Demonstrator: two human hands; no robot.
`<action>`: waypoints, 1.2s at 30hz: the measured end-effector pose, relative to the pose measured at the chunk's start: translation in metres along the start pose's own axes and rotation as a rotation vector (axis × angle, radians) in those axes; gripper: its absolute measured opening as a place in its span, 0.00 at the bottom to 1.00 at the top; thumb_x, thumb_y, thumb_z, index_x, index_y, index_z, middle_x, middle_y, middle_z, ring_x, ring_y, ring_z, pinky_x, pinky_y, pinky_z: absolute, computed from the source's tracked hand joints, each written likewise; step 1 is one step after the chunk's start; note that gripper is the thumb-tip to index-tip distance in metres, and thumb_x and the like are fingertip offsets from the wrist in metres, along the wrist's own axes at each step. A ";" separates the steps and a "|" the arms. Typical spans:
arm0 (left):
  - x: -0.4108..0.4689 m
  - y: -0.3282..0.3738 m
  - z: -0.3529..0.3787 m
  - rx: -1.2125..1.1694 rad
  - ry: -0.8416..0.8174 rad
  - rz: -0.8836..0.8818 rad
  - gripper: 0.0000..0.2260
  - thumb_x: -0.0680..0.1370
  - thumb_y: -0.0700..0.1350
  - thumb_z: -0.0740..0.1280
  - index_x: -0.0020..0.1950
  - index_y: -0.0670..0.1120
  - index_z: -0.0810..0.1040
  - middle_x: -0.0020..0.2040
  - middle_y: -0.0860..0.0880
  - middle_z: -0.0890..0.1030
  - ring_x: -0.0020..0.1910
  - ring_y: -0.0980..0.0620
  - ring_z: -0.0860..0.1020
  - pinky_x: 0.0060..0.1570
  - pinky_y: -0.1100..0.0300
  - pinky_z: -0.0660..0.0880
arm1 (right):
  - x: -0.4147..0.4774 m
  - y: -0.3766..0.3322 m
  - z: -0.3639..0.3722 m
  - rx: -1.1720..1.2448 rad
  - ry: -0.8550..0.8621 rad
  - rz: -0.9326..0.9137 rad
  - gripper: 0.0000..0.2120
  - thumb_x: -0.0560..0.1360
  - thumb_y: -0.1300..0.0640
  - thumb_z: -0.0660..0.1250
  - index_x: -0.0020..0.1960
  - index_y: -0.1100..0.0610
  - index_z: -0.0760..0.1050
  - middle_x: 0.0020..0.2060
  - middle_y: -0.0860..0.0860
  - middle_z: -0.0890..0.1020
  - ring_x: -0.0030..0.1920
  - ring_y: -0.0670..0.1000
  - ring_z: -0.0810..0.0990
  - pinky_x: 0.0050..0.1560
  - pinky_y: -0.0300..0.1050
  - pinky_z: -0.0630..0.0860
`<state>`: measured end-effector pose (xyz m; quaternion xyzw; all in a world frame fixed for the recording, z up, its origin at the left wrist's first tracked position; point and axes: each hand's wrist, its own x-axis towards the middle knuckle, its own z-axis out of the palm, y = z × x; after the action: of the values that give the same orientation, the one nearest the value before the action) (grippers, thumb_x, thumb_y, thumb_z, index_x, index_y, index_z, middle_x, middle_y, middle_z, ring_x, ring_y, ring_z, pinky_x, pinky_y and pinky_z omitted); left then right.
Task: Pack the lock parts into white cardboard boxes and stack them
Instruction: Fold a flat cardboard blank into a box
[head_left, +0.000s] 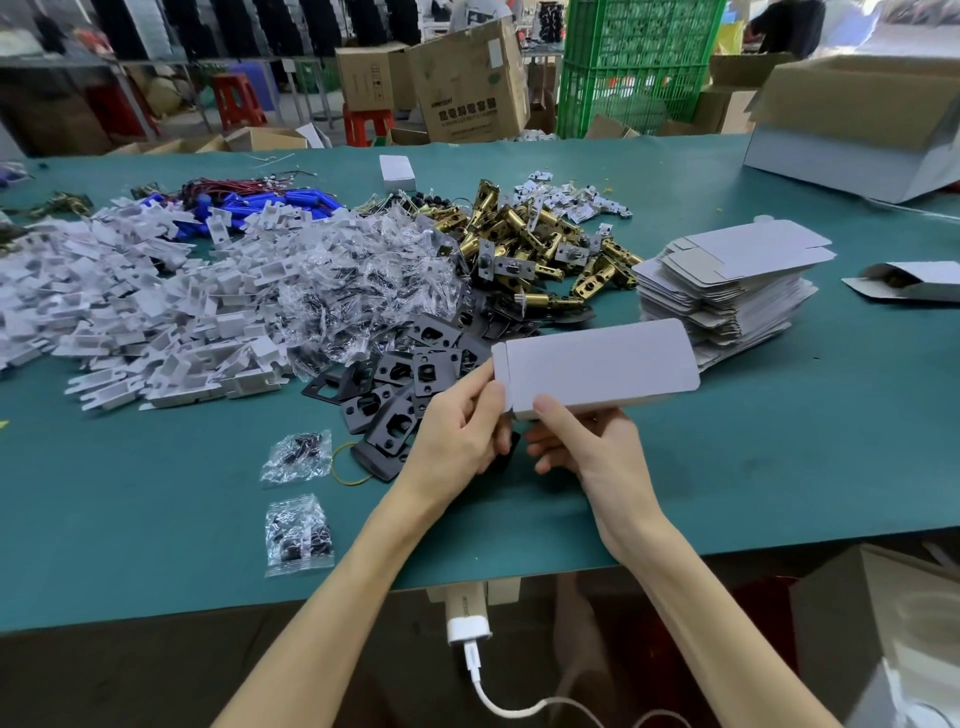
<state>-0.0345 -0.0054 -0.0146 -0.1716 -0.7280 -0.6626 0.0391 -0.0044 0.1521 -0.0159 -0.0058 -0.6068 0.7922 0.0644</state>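
Both my hands hold a white cardboard box (597, 364) above the green table (156, 519). My left hand (462, 431) pinches its left end flap, and my right hand (576, 441) grips it from below with the thumb on its front edge. Behind it lie black lock plates (410, 379), brass latch bolts (524, 234), bagged screws (363, 270), white plastic pieces (130, 291) and blue cylinders (291, 208). A stack of flat white box blanks (727, 280) sits to the right.
Two small screw bags (298, 535) lie near the table's front edge, with a yellow rubber band (353, 462) beside them. A large open carton (862, 135) stands at far right. One folded white box (397, 174) stands at the back, and another (914, 280) lies on the right.
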 end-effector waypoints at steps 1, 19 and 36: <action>0.000 0.000 0.001 0.004 -0.009 0.018 0.15 0.88 0.43 0.57 0.70 0.58 0.76 0.28 0.52 0.75 0.22 0.57 0.67 0.23 0.65 0.66 | 0.000 0.000 -0.001 0.017 -0.001 0.007 0.07 0.77 0.57 0.74 0.51 0.61 0.83 0.37 0.59 0.85 0.36 0.55 0.83 0.34 0.42 0.79; 0.001 0.001 -0.004 -0.115 -0.055 -0.065 0.24 0.87 0.41 0.61 0.83 0.51 0.62 0.30 0.44 0.80 0.18 0.52 0.71 0.21 0.67 0.67 | -0.001 0.001 -0.003 0.005 -0.028 -0.031 0.08 0.73 0.54 0.76 0.47 0.58 0.85 0.35 0.59 0.84 0.35 0.55 0.82 0.34 0.43 0.78; 0.007 -0.010 -0.011 -0.193 0.139 -0.012 0.08 0.85 0.46 0.67 0.63 0.49 0.81 0.26 0.44 0.75 0.18 0.50 0.69 0.19 0.62 0.68 | -0.002 0.001 -0.002 -0.115 -0.120 -0.076 0.02 0.76 0.57 0.76 0.45 0.54 0.84 0.36 0.57 0.85 0.36 0.54 0.83 0.37 0.43 0.79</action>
<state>-0.0454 -0.0150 -0.0205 -0.1237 -0.6574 -0.7401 0.0686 -0.0026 0.1532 -0.0176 0.0612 -0.6537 0.7521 0.0572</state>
